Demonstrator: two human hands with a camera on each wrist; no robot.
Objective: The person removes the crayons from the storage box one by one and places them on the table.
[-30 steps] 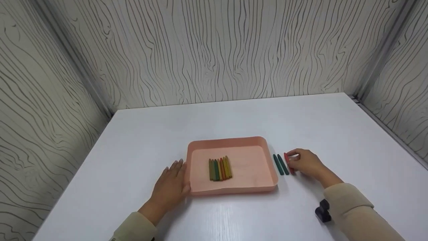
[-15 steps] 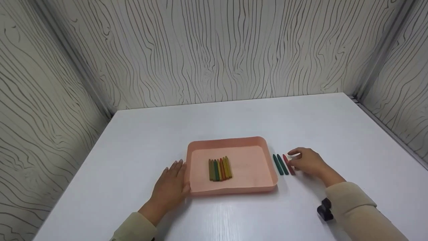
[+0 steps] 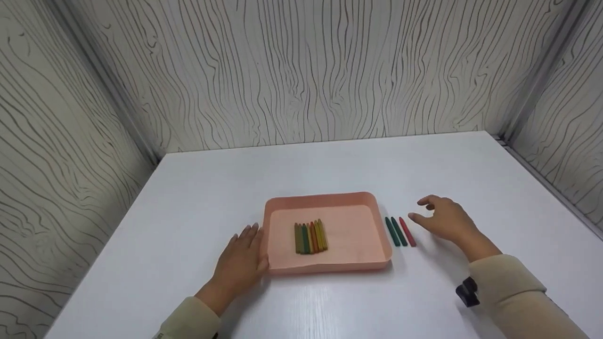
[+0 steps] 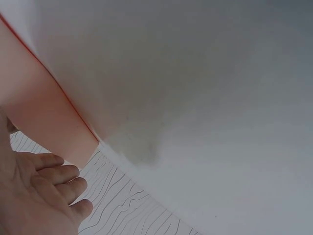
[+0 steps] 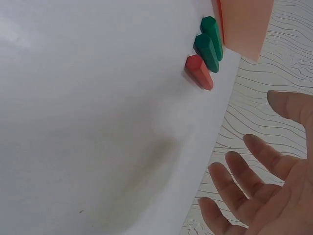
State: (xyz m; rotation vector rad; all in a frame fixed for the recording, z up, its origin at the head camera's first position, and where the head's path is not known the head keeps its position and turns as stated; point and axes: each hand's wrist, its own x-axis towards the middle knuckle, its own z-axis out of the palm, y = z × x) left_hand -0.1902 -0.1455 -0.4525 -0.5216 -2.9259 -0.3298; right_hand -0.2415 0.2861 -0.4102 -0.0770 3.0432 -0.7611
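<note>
A shallow pink tray [image 3: 353,235] holds a row of several crayons [image 3: 311,238] in olive, green, orange and yellow. Against the tray's left wall rests my left hand [image 3: 239,261], fingers straight; the left wrist view shows its palm beside the pink wall. Two green crayons [image 3: 395,231] and a red crayon [image 3: 408,231] lie side by side on the table, just right of the tray. My right hand [image 3: 450,220] hovers to the right of the red crayon, apart from it, thumb and fingers spread around nothing. In the right wrist view the red crayon [image 5: 199,71] lies beyond the fingertips.
The white table [image 3: 301,174] runs back to a wood-grain patterned wall [image 3: 301,70], with more patterned panels at both sides. A small black device [image 3: 468,292] sits at the right wrist by the beige sleeve [image 3: 509,278].
My right hand has let go of the red crayon and moved up and to the right. The red crayon stays beside the green ones. My left hand and the tray have not moved.
</note>
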